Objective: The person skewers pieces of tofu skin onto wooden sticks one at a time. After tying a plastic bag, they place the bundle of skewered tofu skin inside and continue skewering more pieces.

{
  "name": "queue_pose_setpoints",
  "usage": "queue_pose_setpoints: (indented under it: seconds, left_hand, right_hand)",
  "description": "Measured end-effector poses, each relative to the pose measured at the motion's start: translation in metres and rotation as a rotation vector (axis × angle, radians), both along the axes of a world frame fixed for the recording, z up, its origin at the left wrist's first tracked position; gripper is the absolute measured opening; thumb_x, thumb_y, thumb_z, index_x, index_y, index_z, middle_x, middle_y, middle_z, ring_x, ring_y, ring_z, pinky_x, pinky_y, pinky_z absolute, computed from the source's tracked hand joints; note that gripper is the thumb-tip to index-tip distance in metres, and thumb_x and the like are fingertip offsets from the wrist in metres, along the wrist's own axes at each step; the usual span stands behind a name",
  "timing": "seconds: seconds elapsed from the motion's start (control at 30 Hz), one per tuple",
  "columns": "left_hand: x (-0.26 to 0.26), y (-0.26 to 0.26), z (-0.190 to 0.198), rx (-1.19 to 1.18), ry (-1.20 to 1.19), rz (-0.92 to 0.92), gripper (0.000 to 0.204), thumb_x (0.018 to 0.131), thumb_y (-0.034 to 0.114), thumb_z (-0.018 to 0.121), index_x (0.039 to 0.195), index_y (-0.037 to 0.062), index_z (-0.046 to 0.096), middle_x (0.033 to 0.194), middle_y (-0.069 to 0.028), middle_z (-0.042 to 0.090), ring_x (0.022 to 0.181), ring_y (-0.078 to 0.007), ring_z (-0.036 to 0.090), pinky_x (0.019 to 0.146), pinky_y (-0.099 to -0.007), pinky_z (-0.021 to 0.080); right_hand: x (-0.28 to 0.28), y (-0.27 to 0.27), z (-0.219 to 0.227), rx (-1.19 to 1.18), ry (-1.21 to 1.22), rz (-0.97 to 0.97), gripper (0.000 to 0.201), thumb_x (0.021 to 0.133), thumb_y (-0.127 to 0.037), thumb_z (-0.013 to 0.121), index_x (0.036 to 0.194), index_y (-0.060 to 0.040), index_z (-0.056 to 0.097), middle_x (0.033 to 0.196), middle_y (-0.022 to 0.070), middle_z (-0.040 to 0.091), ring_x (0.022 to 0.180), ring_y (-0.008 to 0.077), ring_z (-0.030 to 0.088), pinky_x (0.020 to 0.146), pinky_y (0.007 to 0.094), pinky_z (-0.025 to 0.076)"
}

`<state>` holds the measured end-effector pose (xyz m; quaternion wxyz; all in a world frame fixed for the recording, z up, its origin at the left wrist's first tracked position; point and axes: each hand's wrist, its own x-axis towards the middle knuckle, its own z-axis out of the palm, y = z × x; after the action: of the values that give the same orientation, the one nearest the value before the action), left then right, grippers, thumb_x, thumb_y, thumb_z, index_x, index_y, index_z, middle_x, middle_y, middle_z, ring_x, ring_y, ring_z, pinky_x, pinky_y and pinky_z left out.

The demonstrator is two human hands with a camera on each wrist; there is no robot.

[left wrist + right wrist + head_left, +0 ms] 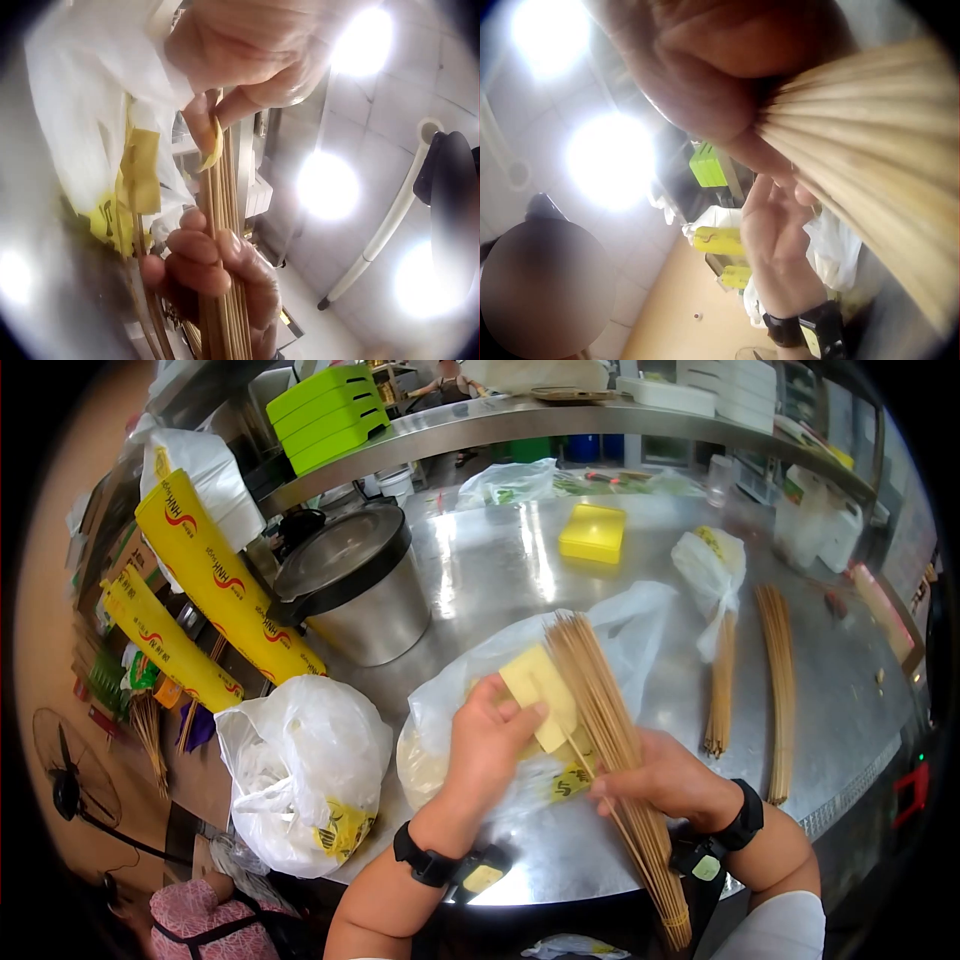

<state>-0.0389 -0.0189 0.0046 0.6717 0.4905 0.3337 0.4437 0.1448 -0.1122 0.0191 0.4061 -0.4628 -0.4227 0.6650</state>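
Over the metal surface (480, 565), both hands at work. Left hand (482, 745): fingers curled, thumb on top, pinching a flat yellow piece (536, 690). Right hand (668, 780): fingers wrapped round a long stick bundle (610, 730), held at a slant; top end spread, bottom end bound near the person's body. One thin stick (580, 756) runs from the right fingers up to the yellow piece. Left wrist view shows a yellow piece on a stick beside the bundle; can't tell how far in the stick goes.

Under the hands: open clear plastic bag (640, 615) with pale yellow stuff in it, yellow print near the right fingers. Right of it, two more bundles lying roughly parallel: wrapped bundle (720, 695), upper end in a white bag, and bare bundle (777, 700) on the outside. Yellow box (592, 533) further back.

Left side: tied white bag (300, 775) with yellow print, lidded steel pot (370, 600) behind it, two yellow printed rolls (205, 565) leaning left of the pot. Green trays (325, 422) stacked on the raised shelf (470, 432). Person in a pink patterned top (205, 920) at lower left, fan (68, 790) above them in frame. Watch-like straps on both wrists.
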Motion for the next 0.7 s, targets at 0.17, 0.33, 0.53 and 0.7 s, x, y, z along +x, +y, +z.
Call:
queue_pose_setpoints:
  seconds: [0.17,0.33,0.53,0.7]
  left_hand:
    - [0.005,-0.005,-0.004,0.019,-0.013,-0.096,0.035,0.09,0.001,0.058,0.121,-0.0028,0.043,0.11,-0.0163,0.064,0.097,-0.0201,0.064,0.083,-0.0322,0.054]
    - [0.006,-0.001,-0.009,0.023,-0.023,-0.107,0.032,0.09,0.001,0.058,0.119,-0.0025,0.045,0.109,-0.0135,0.065,0.095,-0.0162,0.064,0.081,-0.029,0.053]
    - [0.01,0.001,-0.014,0.097,0.152,-0.071,0.035,0.089,0.002,0.06,0.12,-0.0029,0.045,0.111,-0.0122,0.063,0.096,-0.0153,0.063,0.081,-0.0279,0.051]
    - [0.01,-0.005,-0.018,0.63,0.551,0.2,0.037,0.09,0.006,0.061,0.122,-0.0025,0.045,0.114,-0.0123,0.061,0.1,-0.0175,0.061,0.084,-0.029,0.051]
  right_hand:
    - [0.002,0.002,0.001,-0.014,0.002,-0.013,0.028,0.081,-0.001,0.065,0.106,0.0022,0.051,0.085,0.0054,0.058,0.07,0.0143,0.061,0.066,0.026,0.05]
    - [0.0,0.002,-0.012,0.144,-0.141,-0.056,0.024,0.082,-0.002,0.064,0.103,0.0016,0.052,0.084,0.0061,0.059,0.07,0.0148,0.061,0.064,0.0256,0.05]
    - [0.003,-0.004,0.0,0.017,0.035,0.002,0.024,0.084,-0.002,0.063,0.104,0.0031,0.052,0.09,0.0099,0.062,0.081,0.017,0.064,0.069,0.0284,0.054]
    - [0.003,0.005,-0.012,-0.046,0.1,0.019,0.03,0.086,-0.001,0.062,0.113,0.0044,0.051,0.101,0.0136,0.062,0.091,0.0207,0.065,0.079,0.0308,0.057]
